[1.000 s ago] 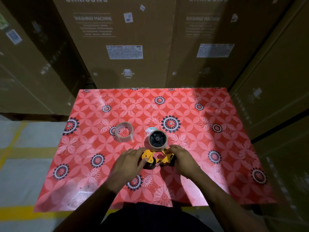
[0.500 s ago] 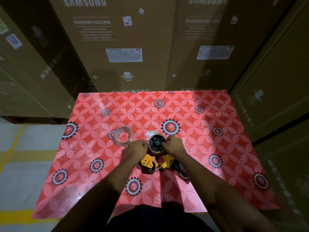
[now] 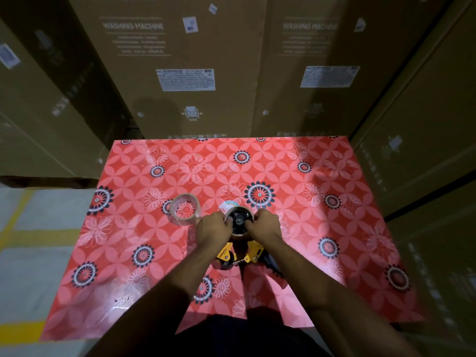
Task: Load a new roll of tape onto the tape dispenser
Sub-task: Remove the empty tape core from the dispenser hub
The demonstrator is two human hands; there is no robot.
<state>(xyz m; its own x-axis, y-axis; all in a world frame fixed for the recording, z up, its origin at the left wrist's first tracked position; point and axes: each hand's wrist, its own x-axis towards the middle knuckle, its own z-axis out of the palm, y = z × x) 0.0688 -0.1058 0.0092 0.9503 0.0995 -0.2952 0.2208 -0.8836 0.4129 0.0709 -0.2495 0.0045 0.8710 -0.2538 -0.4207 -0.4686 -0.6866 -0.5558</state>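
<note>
Both hands are clamped on the spent core (image 3: 239, 222) atop the yellow tape dispenser (image 3: 238, 255) — left hand (image 3: 212, 231) one side, right hand (image 3: 265, 225) the other — new clear tape roll (image 3: 185, 209) just left of it.

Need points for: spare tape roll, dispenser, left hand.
Spare tape roll (image 3: 176, 215): head view, near-left rim of the clear roll.
Dispenser (image 3: 224, 254): head view, yellow side plate.
Left hand (image 3: 211, 229): head view, back of the hand.
</note>
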